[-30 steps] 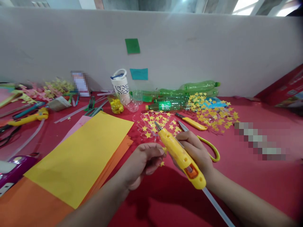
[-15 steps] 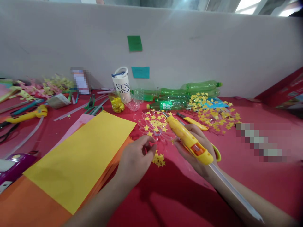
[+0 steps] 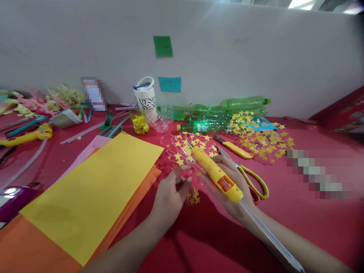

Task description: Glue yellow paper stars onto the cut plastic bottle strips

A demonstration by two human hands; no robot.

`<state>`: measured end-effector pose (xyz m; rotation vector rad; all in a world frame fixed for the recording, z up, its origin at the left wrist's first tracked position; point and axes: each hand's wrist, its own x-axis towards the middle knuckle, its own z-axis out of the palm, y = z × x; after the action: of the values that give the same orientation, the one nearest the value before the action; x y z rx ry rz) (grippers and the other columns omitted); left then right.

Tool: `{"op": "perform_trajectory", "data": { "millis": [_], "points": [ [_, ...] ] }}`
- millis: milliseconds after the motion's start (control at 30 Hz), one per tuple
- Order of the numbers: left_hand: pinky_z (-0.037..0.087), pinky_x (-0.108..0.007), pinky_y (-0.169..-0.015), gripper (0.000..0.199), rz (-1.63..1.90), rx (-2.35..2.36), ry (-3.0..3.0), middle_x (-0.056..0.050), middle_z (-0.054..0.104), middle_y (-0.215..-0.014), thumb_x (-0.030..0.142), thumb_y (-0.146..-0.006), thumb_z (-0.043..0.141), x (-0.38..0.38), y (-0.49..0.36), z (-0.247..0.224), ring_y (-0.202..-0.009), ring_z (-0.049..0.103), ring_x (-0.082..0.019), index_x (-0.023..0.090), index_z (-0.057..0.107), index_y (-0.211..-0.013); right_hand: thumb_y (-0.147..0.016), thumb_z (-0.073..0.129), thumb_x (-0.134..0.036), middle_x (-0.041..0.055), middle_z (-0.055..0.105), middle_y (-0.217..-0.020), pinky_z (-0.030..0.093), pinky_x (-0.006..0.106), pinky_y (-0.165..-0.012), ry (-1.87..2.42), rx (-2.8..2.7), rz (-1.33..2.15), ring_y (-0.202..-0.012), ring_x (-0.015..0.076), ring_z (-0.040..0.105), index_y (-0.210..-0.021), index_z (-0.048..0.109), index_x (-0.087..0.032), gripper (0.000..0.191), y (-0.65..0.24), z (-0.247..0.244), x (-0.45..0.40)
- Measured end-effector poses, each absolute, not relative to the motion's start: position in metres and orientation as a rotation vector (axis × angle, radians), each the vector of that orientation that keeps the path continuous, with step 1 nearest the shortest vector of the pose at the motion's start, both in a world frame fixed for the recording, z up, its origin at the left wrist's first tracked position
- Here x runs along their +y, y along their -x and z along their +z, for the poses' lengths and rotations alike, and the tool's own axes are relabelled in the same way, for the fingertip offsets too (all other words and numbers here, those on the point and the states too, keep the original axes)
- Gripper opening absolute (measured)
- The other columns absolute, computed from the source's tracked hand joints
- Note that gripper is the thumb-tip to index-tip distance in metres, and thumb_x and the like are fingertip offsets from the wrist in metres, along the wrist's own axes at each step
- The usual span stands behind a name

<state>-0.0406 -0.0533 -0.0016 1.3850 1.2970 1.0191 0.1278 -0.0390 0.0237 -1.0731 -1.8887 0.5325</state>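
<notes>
My right hand is wrapped round a yellow hot glue gun, with a long clear glue stick sticking out of its back end. The nozzle points up and left, over yellow paper stars on a clear plastic piece cut into strips. Left of the gun, my left hand has its thumb and fingers curled together in a pinch at the near edge of that plastic. What lies between the fingertips is too small to make out. A small pile of loose stars lies on the table between my hands.
Yellow paper on orange sheets lies at the left. Scissors and a yellow box cutter lie to the right. Behind are green bottles, a white cup and a star-covered piece. Another glue gun lies far left.
My right hand has moved the glue gun slightly left, bringing its nozzle further over the stars. More of the scissors shows. My left hand stays pinched near the plastic. The view has tilted slightly down.
</notes>
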Motion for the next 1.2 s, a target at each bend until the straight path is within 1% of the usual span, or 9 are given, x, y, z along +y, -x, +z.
{"op": "perform_trajectory", "data": {
  "millis": [100, 233, 333, 467, 600, 800, 967, 1200],
  "points": [
    [0.049, -0.025, -0.052, 0.026, 1.074, 1.207, -1.224, 0.001, 0.064, -0.067, 0.034, -0.086, 0.052, -0.053, 0.037, -0.004, -0.048, 0.059, -0.012, 0.02, 0.056, -0.108, -0.079, 0.061, -0.017, 0.002, 0.053, -0.086, 0.045, 0.028, -0.065, 1.091, -1.866, 0.521, -0.075, 0.0153, 0.055, -0.074, 0.055, -0.021, 0.008, -0.126, 0.024, -0.04],
    [0.056, -0.03, -0.069, 0.019, 1.114, 1.118, -1.05, -0.005, 0.067, -0.092, 0.03, -0.082, 0.059, -0.051, 0.034, -0.005, -0.073, 0.067, -0.016, 0.018, 0.06, -0.096, -0.079, 0.061, -0.016, 0.0021, 0.052, -0.084, 0.045, 0.028, -0.064, 1.083, -1.868, 0.529, -0.073, 0.0149, 0.055, -0.073, 0.056, -0.02, 0.009, -0.126, 0.023, -0.04],
    [0.055, -0.033, -0.078, 0.017, 1.124, 1.09, -0.992, -0.005, 0.068, -0.094, 0.027, -0.082, 0.06, -0.051, 0.032, -0.004, -0.084, 0.067, -0.017, 0.017, 0.062, -0.094, -0.078, 0.061, -0.015, 0.002, 0.05, -0.085, 0.045, 0.027, -0.064, 1.055, -1.894, 0.56, -0.072, 0.0139, 0.054, -0.074, 0.056, -0.019, 0.008, -0.127, 0.019, -0.04],
    [0.054, -0.033, -0.082, 0.017, 1.112, 1.078, -1.006, -0.005, 0.069, -0.096, 0.024, -0.082, 0.058, -0.053, 0.03, 0.0, -0.086, 0.067, -0.018, 0.018, 0.064, -0.097, -0.079, 0.061, -0.015, 0.0032, 0.05, -0.089, 0.045, 0.028, -0.065, 1.07, -1.91, 0.556, -0.075, 0.015, 0.054, -0.078, 0.058, -0.02, 0.006, -0.127, 0.014, -0.04],
    [0.052, -0.03, -0.084, 0.02, 1.077, 1.105, -1.087, -0.005, 0.07, -0.103, 0.019, -0.081, 0.057, -0.056, 0.03, 0.004, -0.096, 0.065, -0.019, 0.018, 0.065, -0.099, -0.079, 0.061, -0.017, 0.0042, 0.052, -0.092, 0.046, 0.029, -0.069, 1.086, -1.952, 0.491, -0.079, 0.0172, 0.054, -0.079, 0.058, -0.02, 0.005, -0.127, 0.011, -0.04],
    [0.052, -0.028, -0.082, 0.018, 1.057, 1.115, -1.136, -0.005, 0.07, -0.102, 0.021, -0.082, 0.056, -0.057, 0.029, 0.005, -0.095, 0.065, -0.018, 0.018, 0.064, -0.099, -0.076, 0.063, -0.015, 0.0042, 0.052, -0.094, 0.045, 0.03, -0.072, 1.089, -1.964, 0.478, -0.081, 0.0177, 0.055, -0.075, 0.055, -0.02, 0.01, -0.128, 0.008, -0.038],
    [0.053, -0.025, -0.074, 0.014, 1.056, 1.113, -1.157, -0.003, 0.07, -0.098, 0.023, -0.084, 0.054, -0.057, 0.03, 0.002, -0.086, 0.065, -0.016, 0.02, 0.063, -0.094, -0.075, 0.063, -0.014, 0.0044, 0.052, -0.094, 0.045, 0.031, -0.071, 1.093, -1.971, 0.451, -0.082, 0.0187, 0.054, -0.079, 0.056, -0.02, 0.01, -0.128, 0.007, -0.037],
    [0.051, -0.023, -0.066, 0.012, 1.062, 1.141, -1.174, -0.001, 0.07, -0.089, 0.021, -0.082, 0.055, -0.057, 0.03, 0.002, -0.077, 0.064, -0.014, 0.019, 0.064, -0.09, -0.074, 0.064, -0.014, 0.0049, 0.051, -0.094, 0.045, 0.032, -0.075, 1.06, -1.981, 0.46, -0.085, 0.0193, 0.054, -0.077, 0.055, -0.02, 0.011, -0.126, 0.007, -0.039]
  ]
}}
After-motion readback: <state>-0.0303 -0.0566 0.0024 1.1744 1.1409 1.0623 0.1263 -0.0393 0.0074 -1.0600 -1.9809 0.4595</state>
